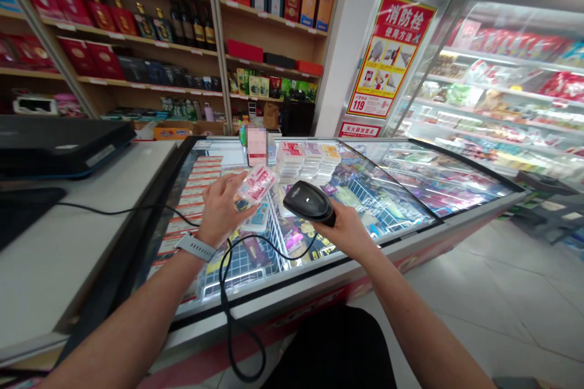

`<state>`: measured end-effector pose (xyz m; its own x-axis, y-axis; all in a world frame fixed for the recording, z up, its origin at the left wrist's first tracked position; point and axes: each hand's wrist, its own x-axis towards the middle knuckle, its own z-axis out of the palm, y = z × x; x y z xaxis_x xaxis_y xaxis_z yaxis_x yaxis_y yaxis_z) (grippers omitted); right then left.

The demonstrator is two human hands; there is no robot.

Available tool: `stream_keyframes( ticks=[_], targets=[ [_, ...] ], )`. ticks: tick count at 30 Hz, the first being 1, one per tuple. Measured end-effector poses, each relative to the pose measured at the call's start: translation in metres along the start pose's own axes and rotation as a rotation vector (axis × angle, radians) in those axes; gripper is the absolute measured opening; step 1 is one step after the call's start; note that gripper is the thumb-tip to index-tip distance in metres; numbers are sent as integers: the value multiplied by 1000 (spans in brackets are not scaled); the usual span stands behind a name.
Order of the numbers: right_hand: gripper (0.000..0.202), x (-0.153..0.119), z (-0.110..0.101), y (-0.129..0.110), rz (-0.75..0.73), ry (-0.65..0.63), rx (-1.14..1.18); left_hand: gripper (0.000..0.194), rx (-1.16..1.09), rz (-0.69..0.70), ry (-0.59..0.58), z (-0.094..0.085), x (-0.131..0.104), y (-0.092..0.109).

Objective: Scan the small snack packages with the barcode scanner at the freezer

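Black scanner (308, 200) gripped in right hand (349, 228), head facing left, just beside the clear plastic pack (256, 184) but apart from it. Left hand (223, 206) pinches that pack, tilted, above the glass surface (292, 284). Stacked packs (305, 161) sit on the glass behind the scanner. Black cable (222, 273) loops down over the near edge between the forearms.

One head-worn view only. Camera is looking forward and down from above the person's dark-clothed lap (337, 346), taking in left hand (221, 203) and right hand (349, 231) close up, mid-frame. Glass-topped freezer (474, 211) is spreading beyond; wall shelves (274, 33) are sitting farther back, lit chiller (511, 59) off right.
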<state>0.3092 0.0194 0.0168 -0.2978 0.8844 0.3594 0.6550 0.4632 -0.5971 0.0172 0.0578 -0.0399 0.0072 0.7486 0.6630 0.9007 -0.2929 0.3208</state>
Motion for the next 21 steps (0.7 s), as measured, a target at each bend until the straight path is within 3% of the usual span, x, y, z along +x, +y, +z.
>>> stream_keyframes(
  ticks=[5, 10, 16, 21],
  targets=[
    [21, -6, 0, 7, 4, 29, 26, 76, 137, -288, 0, -5, 7, -25],
    [24, -15, -5, 14, -6, 38, 60, 82, 340, -595, -165, -8, 14, -69],
    [19, -23, -10, 20, 18, 54, 59, 80, 459, -657, -222, -2, 21, -97],
    [19, -30, -16, 25, 33, 65, 70, 98, 446, -652, -197, -3, 28, -82]
  ],
)
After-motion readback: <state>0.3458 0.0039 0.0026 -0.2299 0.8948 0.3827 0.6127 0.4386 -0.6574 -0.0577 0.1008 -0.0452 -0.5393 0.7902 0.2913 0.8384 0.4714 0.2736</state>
